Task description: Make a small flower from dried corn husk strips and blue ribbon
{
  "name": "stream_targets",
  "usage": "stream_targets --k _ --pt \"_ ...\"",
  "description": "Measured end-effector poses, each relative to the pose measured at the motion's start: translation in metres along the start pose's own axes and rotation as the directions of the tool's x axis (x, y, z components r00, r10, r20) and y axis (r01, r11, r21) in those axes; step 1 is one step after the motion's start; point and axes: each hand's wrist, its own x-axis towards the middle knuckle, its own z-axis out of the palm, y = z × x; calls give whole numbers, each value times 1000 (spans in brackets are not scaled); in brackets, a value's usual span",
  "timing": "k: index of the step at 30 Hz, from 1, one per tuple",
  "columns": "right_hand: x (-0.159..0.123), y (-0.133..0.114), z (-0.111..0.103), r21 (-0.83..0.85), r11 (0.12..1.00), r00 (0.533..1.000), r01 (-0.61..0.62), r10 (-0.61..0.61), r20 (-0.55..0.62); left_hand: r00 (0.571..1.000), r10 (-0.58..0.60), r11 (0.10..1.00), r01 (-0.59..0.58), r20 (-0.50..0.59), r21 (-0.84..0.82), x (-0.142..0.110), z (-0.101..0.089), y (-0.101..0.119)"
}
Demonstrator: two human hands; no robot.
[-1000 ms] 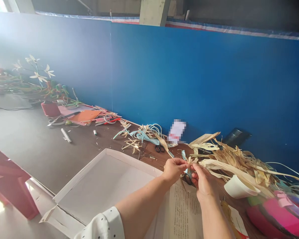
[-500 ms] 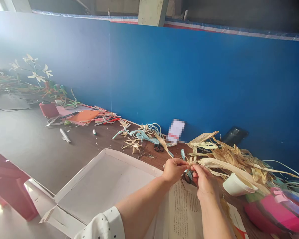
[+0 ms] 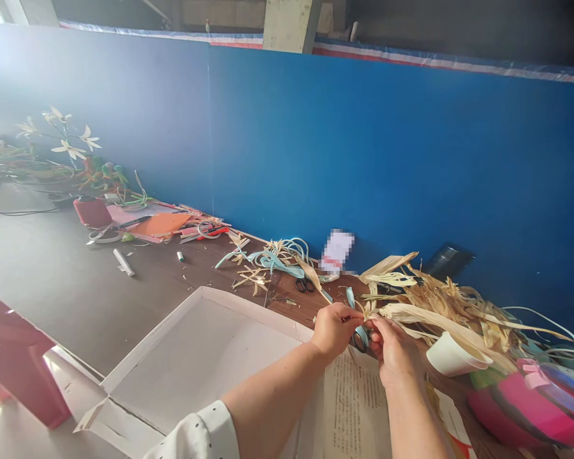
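My left hand (image 3: 332, 330) and my right hand (image 3: 395, 350) meet over the edge of the cardboard box lid (image 3: 210, 344). Both are closed in a pinch, fingertips nearly touching, on a small pale piece of corn husk (image 3: 369, 311). The fingers cover part of it, so its full shape is hidden. Just below the fingertips, the dark handles of a pair of scissors (image 3: 360, 339) show beside a bit of light blue strip. To the right lies a heap of dried corn husks (image 3: 444, 299), with one long husk reaching close to my right hand.
A white cup (image 3: 456, 354) lies tipped by the husks, near a pink container (image 3: 511, 408). Black-handled scissors (image 3: 305, 284), husk flowers (image 3: 252, 279) and blue strips lie behind the lid. Orange paper (image 3: 165, 224) is farther left. A blue partition (image 3: 363, 140) rises behind the table.
Both hands stay in nearly the same place, with slight finger movement at the husk piece. More of the scissors' handle shows beneath the fingertips. The view has shifted slightly.
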Motion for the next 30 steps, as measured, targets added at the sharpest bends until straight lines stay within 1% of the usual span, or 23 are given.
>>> stream_targets --k 4,11,20,30 --pt "-3 -3 1 33 999 1000 -6 5 15 999 46 997 -46 7 69 0 -3 5" --pt "-7 -6 3 48 999 1000 7 -8 30 998 56 996 -53 -31 73 -1 -3 5" --pt "-8 -5 3 27 1000 999 16 -17 37 996 61 995 -56 -66 78 -1 -4 8" --pt "-10 -4 5 10 1000 998 27 -28 55 994 71 995 -65 -81 78 0 -3 5"
